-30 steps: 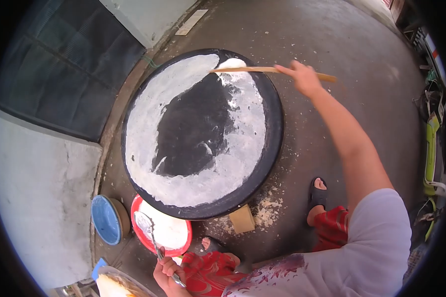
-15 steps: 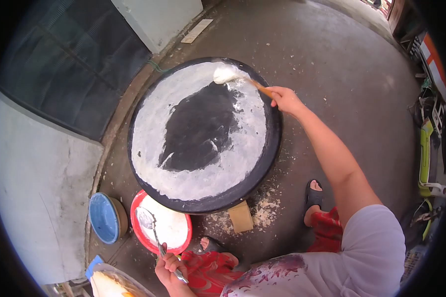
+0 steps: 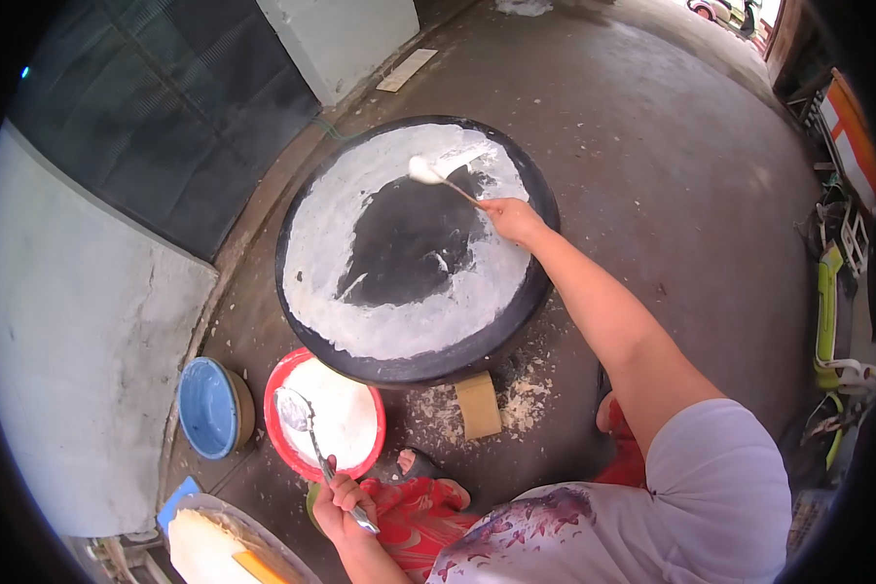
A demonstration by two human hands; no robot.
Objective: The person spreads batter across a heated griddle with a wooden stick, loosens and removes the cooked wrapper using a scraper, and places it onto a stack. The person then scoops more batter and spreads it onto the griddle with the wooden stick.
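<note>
A large round black griddle (image 3: 409, 370) carries a ring of white batter (image 3: 399, 331) around a bare dark middle. Over its upper part my right hand (image 3: 512, 220) is closed on a thin wooden spreader (image 3: 460, 191), whose far end bears a lump of white batter (image 3: 424, 169). My left hand (image 3: 341, 501) is wrapped round the handle of a metal ladle (image 3: 322, 457). The ladle's whitened bowl is over a red basin (image 3: 377, 443) of white batter, below the griddle's left side.
A blue basin (image 3: 207, 409) stands left of the red one. At the bottom left is a stack of thin pale sheets (image 3: 202, 545). A cardboard piece (image 3: 478, 405) lies among crumbs below the griddle. A wall (image 3: 88, 350) borders the left.
My right hand has moved left and down over the griddle, with the spreader's batter-covered end swinging left. The left hand still holds the ladle over the red basin.
</note>
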